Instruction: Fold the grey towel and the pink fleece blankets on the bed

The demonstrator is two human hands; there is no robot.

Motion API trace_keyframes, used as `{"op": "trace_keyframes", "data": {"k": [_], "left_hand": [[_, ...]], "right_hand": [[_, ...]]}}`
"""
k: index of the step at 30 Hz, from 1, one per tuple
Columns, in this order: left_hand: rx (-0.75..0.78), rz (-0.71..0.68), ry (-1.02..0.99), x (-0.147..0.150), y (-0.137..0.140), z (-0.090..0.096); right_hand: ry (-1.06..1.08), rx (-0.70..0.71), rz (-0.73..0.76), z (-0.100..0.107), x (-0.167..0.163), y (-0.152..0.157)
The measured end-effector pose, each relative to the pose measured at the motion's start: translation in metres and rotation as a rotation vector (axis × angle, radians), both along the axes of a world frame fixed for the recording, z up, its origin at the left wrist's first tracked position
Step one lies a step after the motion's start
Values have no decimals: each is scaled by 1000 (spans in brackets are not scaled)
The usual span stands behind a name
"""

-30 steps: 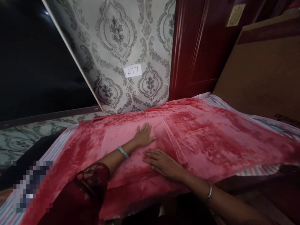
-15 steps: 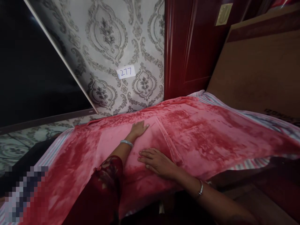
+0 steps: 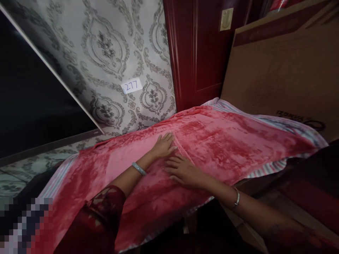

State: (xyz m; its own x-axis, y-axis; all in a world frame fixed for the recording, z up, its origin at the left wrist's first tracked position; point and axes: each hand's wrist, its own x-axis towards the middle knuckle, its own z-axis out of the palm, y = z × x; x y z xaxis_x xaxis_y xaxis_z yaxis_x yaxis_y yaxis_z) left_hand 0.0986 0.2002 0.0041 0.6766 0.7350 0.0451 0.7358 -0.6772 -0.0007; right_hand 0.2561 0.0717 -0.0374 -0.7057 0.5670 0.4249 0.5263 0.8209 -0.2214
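Note:
A red and pink plush blanket (image 3: 217,141) with a striped border is spread over a surface against the wall. On its middle lies a folded pink cloth (image 3: 124,157) of similar plush. My left hand (image 3: 163,145) rests flat on the folded cloth near its right edge, fingers spread. Just nearer to me, my right hand (image 3: 185,171) lies palm down on the same cloth, fingers stretched toward the left hand. Neither hand grips anything. My forearms hide part of the cloth's near side.
A dark flat screen (image 3: 39,95) stands at the left. Patterned wallpaper behind bears a label (image 3: 131,85) reading 277. A red door panel (image 3: 201,49) and a large cardboard box (image 3: 280,70) are at the back right. The blanket's striped near edge (image 3: 270,169) hangs down.
My left hand has slid right across the folded cloth, closer to its edge and to my right hand. The camera view has shifted somewhat to the right.

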Motion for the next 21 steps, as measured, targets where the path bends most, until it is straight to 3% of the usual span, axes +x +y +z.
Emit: {"op": "trace_keyframes", "data": {"k": [7,16,21], "left_hand": [[-33,32,67,25,17,-22],[-154,142,28,37,70,-25],[-202,137,-7,40,98,-33]], "right_hand": [[8,-64,-119,-38,13,0],[73,-86,-113,-39,13,-1],[82,-100,-111,-41,13,0]]}}
